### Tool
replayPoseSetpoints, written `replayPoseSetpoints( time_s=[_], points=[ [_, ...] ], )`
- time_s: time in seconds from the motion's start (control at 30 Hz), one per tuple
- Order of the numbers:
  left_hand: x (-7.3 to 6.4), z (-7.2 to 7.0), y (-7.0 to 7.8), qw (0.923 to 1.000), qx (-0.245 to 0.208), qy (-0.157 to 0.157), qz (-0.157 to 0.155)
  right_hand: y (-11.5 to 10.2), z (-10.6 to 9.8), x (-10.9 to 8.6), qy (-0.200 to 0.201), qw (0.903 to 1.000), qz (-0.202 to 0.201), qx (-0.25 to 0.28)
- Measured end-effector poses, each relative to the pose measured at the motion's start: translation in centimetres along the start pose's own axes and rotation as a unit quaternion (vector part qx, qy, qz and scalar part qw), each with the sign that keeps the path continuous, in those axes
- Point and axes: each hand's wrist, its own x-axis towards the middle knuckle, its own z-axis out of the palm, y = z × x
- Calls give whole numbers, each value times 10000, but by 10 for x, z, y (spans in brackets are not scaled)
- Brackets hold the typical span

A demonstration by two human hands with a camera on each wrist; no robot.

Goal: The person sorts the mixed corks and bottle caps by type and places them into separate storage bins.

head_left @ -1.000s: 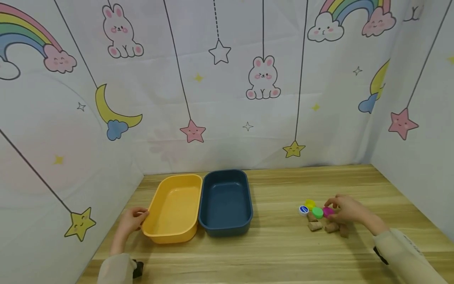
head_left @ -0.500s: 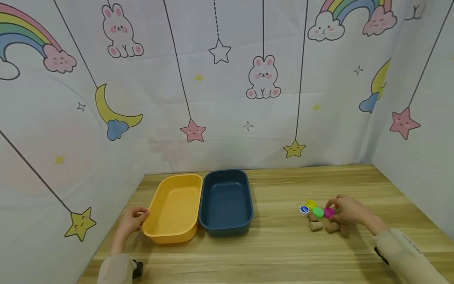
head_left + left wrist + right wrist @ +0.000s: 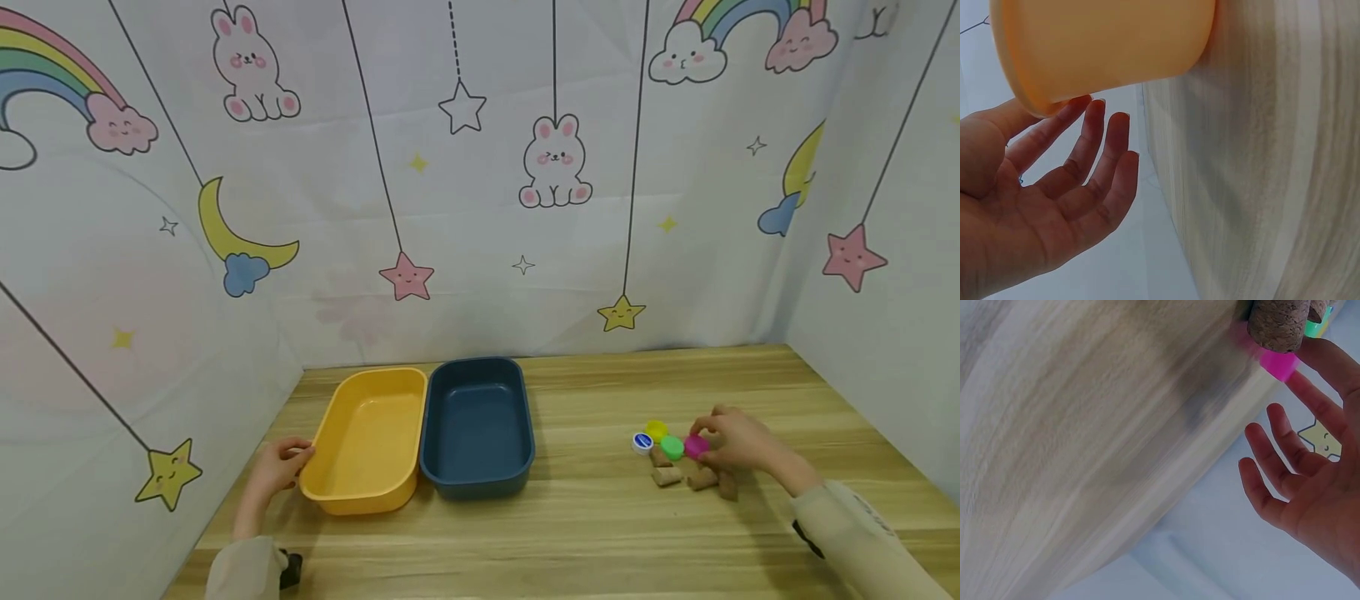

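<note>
At the left, my left hand (image 3: 279,467) pinches the near-left rim of a yellow plastic bin (image 3: 367,442); in the left wrist view the other fingers (image 3: 1124,125) hang below the rim, off its wall. On the right, my right hand (image 3: 738,442) has thumb and index finger at either side of a magenta bottle cap (image 3: 696,447), pinching it. Beside that cap lie a green cap (image 3: 672,447), a yellow cap (image 3: 656,431) and a white cap with a blue top (image 3: 642,443). Several corks (image 3: 666,476) lie just in front; one cork (image 3: 1279,325) looms large in the right wrist view.
A dark blue bin (image 3: 478,433) stands against the yellow bin's right side. Both rest on a wood-grain table (image 3: 585,533). White cloth walls (image 3: 480,317) printed with stars and rabbits enclose the back and sides.
Both hands stay nearly still, the left at the yellow bin's rim and the right at the magenta cap. The head view has shifted very slightly.
</note>
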Motion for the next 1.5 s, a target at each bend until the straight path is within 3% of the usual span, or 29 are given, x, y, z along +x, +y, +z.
replayPoseSetpoints(
  time_s=[0.27,0.8,1.13,1.5],
  points=[
    [-2,0,3,10000,30,-53,-74,-4,-5,-1,174,9993,132,-293],
    [-3,-1,2,10000,-5,-50,-77,-18,-17,15,456,9985,-101,-272],
    [-3,-1,3,9999,-28,-85,-116,-56,-25,41,549,9963,-622,-209],
    [-1,-3,1,9998,46,-161,-129,-109,-29,62,513,9943,-935,-81]
  ],
)
